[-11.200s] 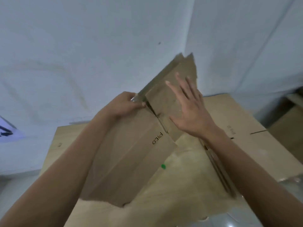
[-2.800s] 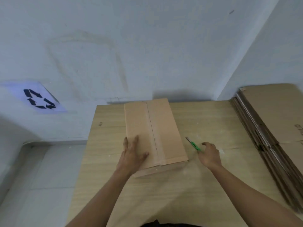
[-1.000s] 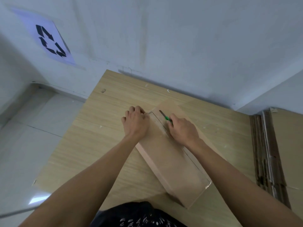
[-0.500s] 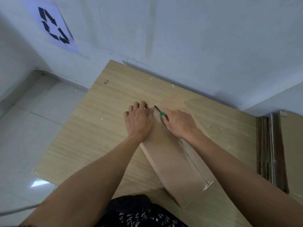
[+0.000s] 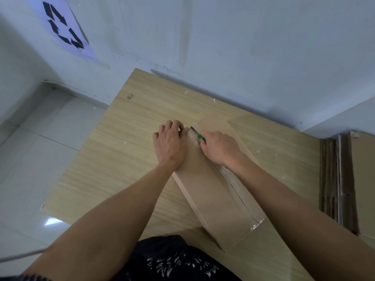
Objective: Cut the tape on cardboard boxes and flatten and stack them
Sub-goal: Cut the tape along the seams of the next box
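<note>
A long brown cardboard box (image 5: pixel 215 191) lies at a slant on the wooden table (image 5: pixel 125 151), with clear tape along its top seam. My left hand (image 5: pixel 169 144) grips the box's far left corner, fingers curled over the edge. My right hand (image 5: pixel 220 148) holds a green-handled knife (image 5: pixel 197 134) whose blade lies on the taped seam near the far end. Nearer to me the seam shows a dark slit under the tape.
A stack of flattened cardboard boxes (image 5: pixel 345 183) stands on edge at the right of the table. A white wall with a recycling sign (image 5: pixel 64 30) lies behind. Tiled floor (image 5: pixel 30 149) lies to the left. Small white scraps dot the table.
Since a second ago my right hand has slid the knife along the seam toward the box's far end. My left hand stays at the far corner.
</note>
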Action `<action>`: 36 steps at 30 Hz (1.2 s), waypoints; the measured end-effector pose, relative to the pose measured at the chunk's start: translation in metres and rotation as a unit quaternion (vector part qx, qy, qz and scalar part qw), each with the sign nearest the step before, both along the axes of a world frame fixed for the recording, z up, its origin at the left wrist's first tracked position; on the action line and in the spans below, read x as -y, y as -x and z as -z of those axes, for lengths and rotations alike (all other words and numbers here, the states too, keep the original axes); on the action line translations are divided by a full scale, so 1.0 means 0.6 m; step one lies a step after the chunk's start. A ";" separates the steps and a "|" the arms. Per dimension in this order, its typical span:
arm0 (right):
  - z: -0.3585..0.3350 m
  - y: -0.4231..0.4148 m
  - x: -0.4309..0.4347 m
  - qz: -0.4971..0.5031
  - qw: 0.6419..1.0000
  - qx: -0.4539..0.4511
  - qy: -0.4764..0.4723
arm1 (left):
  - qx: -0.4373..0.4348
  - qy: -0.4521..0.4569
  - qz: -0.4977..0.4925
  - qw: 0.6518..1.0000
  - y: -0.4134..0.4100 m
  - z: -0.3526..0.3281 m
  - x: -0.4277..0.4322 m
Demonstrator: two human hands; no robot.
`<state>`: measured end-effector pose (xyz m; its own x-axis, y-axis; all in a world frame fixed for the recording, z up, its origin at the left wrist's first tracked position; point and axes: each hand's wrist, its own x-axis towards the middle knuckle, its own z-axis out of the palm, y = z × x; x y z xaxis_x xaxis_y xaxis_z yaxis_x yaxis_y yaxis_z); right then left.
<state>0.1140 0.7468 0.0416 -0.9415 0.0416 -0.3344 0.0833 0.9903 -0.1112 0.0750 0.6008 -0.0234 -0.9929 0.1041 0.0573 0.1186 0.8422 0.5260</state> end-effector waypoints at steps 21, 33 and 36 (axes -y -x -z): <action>-0.011 -0.035 -0.020 0.026 0.995 0.093 0.036 | 0.005 -0.011 -0.005 1.000 0.001 -0.002 0.000; -0.019 -0.091 -0.042 0.017 0.988 0.153 -0.002 | 0.011 0.001 -0.007 1.000 0.007 -0.002 0.000; -0.023 -0.120 -0.050 0.023 0.988 0.154 -0.007 | 0.013 0.008 -0.005 1.000 0.004 -0.004 -0.001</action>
